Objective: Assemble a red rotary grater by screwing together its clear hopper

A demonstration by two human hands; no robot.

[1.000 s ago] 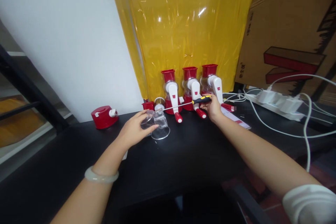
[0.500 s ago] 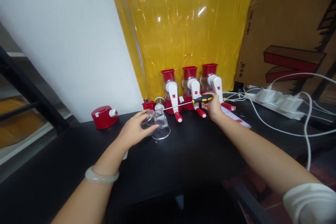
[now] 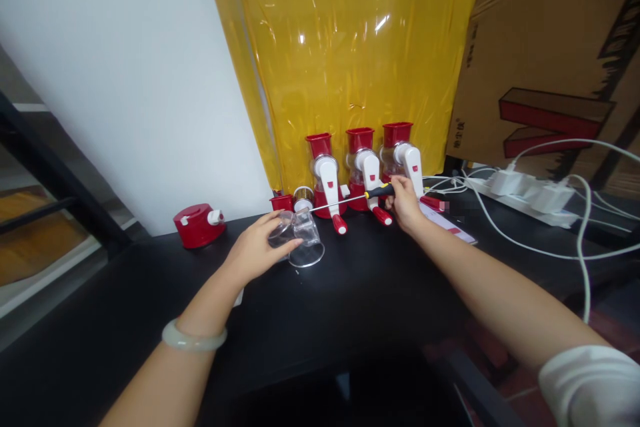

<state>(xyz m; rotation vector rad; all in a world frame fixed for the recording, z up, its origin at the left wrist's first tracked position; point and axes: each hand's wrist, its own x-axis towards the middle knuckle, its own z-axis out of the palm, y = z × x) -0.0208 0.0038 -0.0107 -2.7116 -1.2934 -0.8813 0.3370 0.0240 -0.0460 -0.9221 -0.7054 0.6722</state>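
Note:
My left hand (image 3: 257, 247) is wrapped round a clear plastic housing (image 3: 306, 233) that lies on the black table. In my right hand (image 3: 404, 203) is a screwdriver (image 3: 379, 191) with a black and yellow handle. Its long shaft runs level to the left, and the tip meets the top of the clear housing; what the tip touches there is too small to make out. Just behind the housing are a metal grater drum (image 3: 303, 198) and a red hopper part (image 3: 281, 203). A red base with a white knob (image 3: 200, 225) sits farther left.
Three red and white rotary graters (image 3: 326, 173) with crank handles stand along the back. A phone-like flat item (image 3: 453, 227) lies by my right wrist. White cables and a power strip (image 3: 525, 200) are at right, before a large cardboard box (image 3: 545, 60).
My right fingers have shifted on the screwdriver handle, now gripping its rear end. The left hand and clear housing stay in place. The view has moved very slightly.

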